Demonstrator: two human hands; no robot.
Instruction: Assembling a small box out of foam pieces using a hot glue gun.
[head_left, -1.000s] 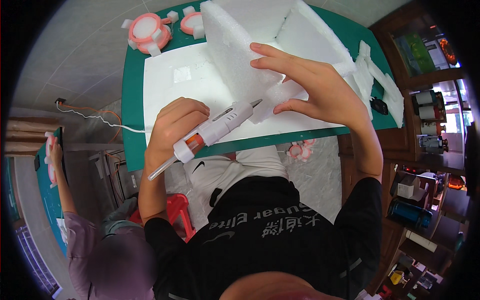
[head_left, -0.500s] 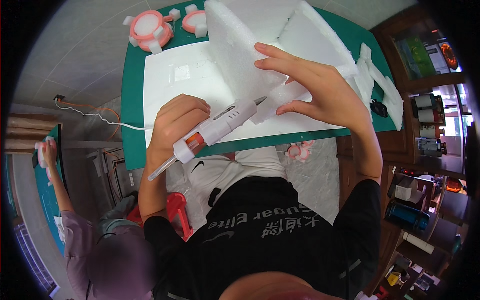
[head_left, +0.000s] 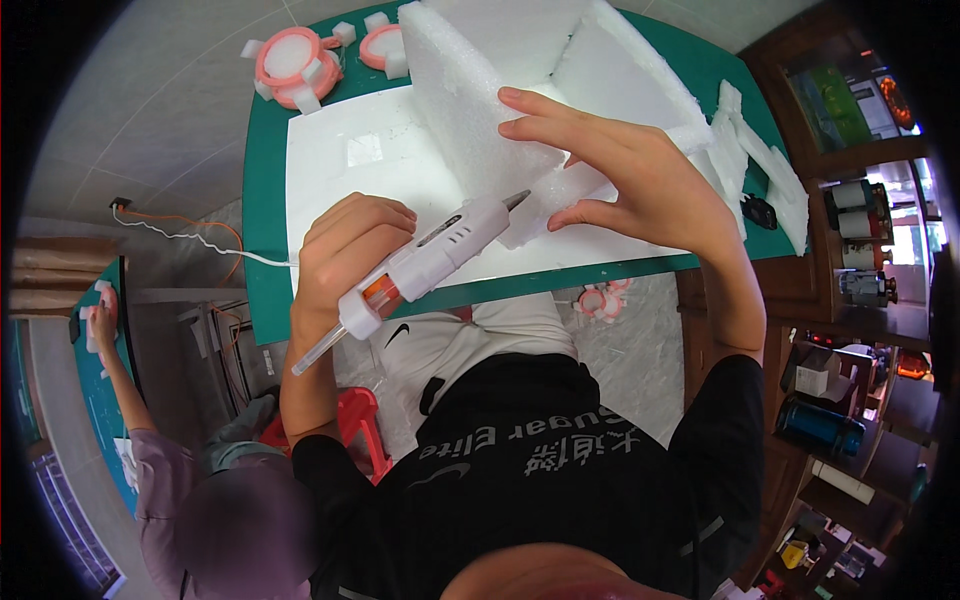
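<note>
My left hand (head_left: 350, 245) is wrapped round a white hot glue gun (head_left: 440, 245) with an orange part, a metal nozzle pointing up and right, and a clear glue stick out of its back end. A structure of white foam panels (head_left: 465, 105) stands on the white board (head_left: 340, 190). My right hand (head_left: 635, 180) reaches across the near side of this foam. Its two front fingertips rest against the left panel, with the thumb below by a smaller foam piece (head_left: 575, 190) that partly shows between them. The nozzle points toward the foam's near lower edge.
Pink rings with white foam blocks (head_left: 290, 65) sit at the far left of the green mat (head_left: 265, 210). Foam strips (head_left: 765, 165) and a small black object (head_left: 758, 211) lie at right. A white cord (head_left: 190, 233) trails leftward. A red stool (head_left: 362, 420) and another person (head_left: 160, 470) are at lower left.
The glue gun and both hands have shifted only slightly in view. My grip and the foam look the same. The other person's hand has moved slightly at the far left.
</note>
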